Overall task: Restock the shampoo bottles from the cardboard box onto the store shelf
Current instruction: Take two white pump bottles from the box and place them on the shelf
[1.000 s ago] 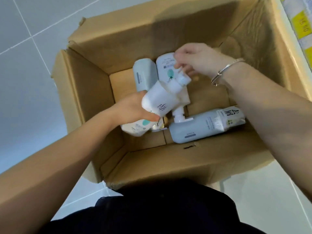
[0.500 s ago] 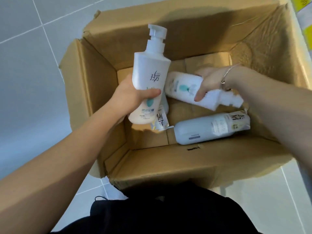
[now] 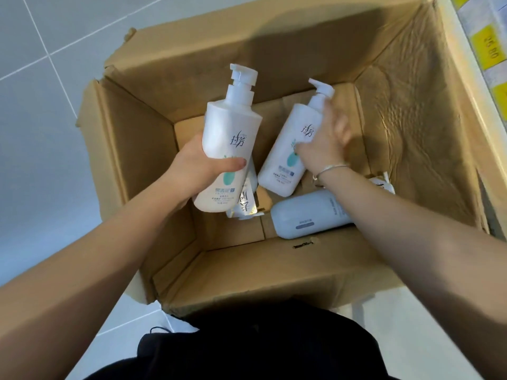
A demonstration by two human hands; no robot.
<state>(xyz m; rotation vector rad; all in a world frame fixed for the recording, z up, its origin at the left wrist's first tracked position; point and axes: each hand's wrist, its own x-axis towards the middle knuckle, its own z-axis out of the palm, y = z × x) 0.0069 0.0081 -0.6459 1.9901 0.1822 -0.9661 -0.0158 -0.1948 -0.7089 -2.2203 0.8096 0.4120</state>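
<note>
I look down into an open cardboard box. My left hand grips a white pump shampoo bottle upright above the box's left side, thumb across its label. My right hand holds a second white pump bottle upright, slightly tilted, fingers wrapped round its right side. A grey-blue bottle lies on the box floor under my right forearm. A further bottle with a gold-edged tag lies partly hidden behind the left bottle.
The box stands on a pale tiled floor. A shelf edge with yellow price tags runs along the upper right, just beyond the box's right wall. Dark clothing fills the bottom of the view.
My right hand has turned its bottle from lying sideways to upright with the pump at the top. The left hand's bottle stays raised, about where it was half a second ago.
</note>
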